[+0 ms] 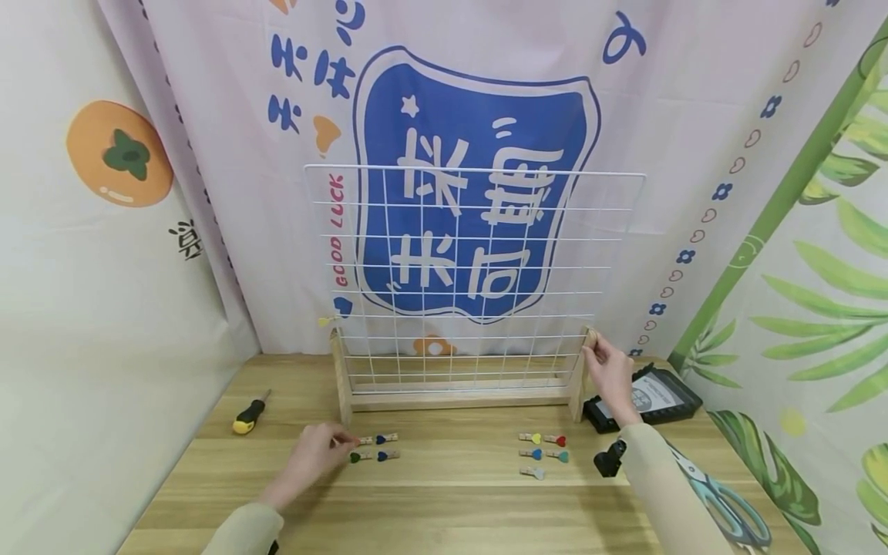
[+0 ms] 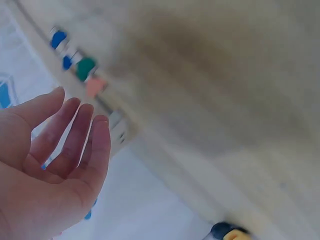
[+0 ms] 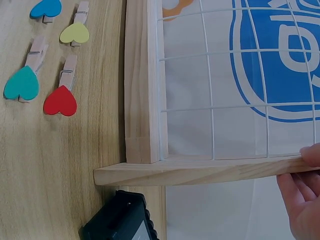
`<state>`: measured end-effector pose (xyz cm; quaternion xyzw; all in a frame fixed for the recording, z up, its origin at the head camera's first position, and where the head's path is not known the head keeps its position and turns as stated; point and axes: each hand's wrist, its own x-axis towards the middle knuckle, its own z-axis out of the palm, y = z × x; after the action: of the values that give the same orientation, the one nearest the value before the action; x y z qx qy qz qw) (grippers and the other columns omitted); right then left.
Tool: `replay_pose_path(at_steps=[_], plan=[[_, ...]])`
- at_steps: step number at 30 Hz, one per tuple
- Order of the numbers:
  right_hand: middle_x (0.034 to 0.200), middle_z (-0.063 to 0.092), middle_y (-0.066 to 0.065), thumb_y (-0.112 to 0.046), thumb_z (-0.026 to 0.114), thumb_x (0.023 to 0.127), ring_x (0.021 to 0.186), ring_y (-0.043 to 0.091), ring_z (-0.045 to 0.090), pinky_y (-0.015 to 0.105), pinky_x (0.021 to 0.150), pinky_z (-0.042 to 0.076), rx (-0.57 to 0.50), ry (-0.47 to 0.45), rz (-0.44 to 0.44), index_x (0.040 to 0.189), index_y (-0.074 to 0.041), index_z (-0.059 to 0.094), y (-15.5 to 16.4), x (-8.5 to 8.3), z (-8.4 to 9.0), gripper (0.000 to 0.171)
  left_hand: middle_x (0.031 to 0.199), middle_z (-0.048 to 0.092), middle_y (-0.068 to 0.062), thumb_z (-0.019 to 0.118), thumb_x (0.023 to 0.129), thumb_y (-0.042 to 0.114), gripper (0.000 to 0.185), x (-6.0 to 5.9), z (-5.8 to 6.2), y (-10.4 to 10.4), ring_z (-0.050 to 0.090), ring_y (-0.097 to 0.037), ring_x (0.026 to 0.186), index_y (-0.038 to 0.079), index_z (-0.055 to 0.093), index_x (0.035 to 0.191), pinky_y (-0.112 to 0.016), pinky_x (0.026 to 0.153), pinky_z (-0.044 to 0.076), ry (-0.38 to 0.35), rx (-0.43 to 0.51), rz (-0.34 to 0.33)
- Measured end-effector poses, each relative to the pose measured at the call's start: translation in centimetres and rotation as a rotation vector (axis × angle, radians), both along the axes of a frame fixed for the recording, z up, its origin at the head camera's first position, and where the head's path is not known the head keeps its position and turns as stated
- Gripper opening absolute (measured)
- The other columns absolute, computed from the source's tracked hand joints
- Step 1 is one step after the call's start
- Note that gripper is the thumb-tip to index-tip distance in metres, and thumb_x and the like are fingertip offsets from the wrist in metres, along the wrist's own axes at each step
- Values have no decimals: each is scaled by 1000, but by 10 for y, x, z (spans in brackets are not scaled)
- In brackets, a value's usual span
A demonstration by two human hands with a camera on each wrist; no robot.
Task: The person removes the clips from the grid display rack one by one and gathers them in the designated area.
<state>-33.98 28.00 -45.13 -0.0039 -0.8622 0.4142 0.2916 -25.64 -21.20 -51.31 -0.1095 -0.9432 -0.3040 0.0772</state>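
So I've got a white wire grid panel (image 1: 472,270) standing upright in its wooden stand (image 1: 458,399) near the back edge of the wooden table (image 1: 451,501). My right hand (image 1: 609,371) is up on the top of the stand's right upright post, fingers curled around the wood and holding it; the right wrist view shows my fingertips (image 3: 305,175) right on the end of that post. My left hand (image 1: 315,453) is down on the table in front of the stand's left post, fingertips touching a small wooden clothespin (image 1: 365,440) at the edge of a little cluster of heart-topped pins (image 1: 380,448) with blue and green hearts. In the left wrist view the fingers look straight and relaxed, spread a bit and not wrapped around anything, though that shot is pretty blurry. A second bunch of heart clothespins (image 1: 544,451) lies toward the right side of the table: yellow, red, blue, teal and a pale one. A yellow-handled screwdriver (image 1: 250,413) lies near the left edge, well apart from everything. A black device (image 1: 641,399) lies just beside the stand's right foot, and scissors (image 1: 728,509) are near the right front corner by my sleeve.
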Motion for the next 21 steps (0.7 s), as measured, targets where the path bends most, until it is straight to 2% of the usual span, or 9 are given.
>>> replay_pose_path(at_steps=[4, 7, 12, 15, 18, 21], plan=[[120, 68, 29, -6, 60, 97, 111, 42, 67, 48, 91, 57, 0, 4, -1, 122, 3, 66, 0, 0, 0, 27, 82, 75, -11, 72, 85, 3, 10, -6, 27, -6, 63, -10, 66, 0, 75, 94, -14, 55, 51, 41, 20, 29], [120, 67, 29, -6, 60, 97, 111, 42, 67, 48, 91, 56, 2, 5, -6, 126, 3, 64, 1, -1, -1, 30, 86, 75, -16, 70, 87, 2, 13, -14, 54, -12, 67, -15, 69, -3, 74, 98, -16, 56, 54, 119, 33, 42], [117, 69, 28, -6, 60, 97, 111, 42, 67, 48, 91, 57, 4, 13, 0, 112, 4, 67, 1, -1, -1, 18, 84, 75, -19, 71, 87, 3, 10, -30, 91, -22, 70, -24, 68, -3, 74, 95, -25, 57, 57, 384, 36, 79], [116, 70, 27, -6, 61, 97, 111, 41, 67, 49, 91, 57, 0, 12, 3, 102, 3, 65, 0, -1, -1, 12, 83, 75, -20, 72, 87, 4, 10, -41, 106, -29, 71, -29, 68, -3, 74, 94, -26, 57, 57, 484, 59, 122], [118, 69, 27, -7, 60, 97, 112, 41, 67, 48, 91, 57, -3, 2, 4, 105, 2, 66, 0, -1, -1, 13, 86, 75, -22, 70, 89, 7, 13, -49, 117, -34, 71, -33, 71, -4, 74, 96, -30, 58, 58, 501, 89, 160], [119, 69, 27, -6, 60, 98, 113, 41, 67, 47, 92, 57, -6, -7, 9, 113, 2, 66, 0, -1, -1, 19, 91, 75, -24, 69, 91, 9, 17, -54, 125, -35, 72, -36, 74, -5, 73, 100, -42, 63, 60, 495, 98, 179]])
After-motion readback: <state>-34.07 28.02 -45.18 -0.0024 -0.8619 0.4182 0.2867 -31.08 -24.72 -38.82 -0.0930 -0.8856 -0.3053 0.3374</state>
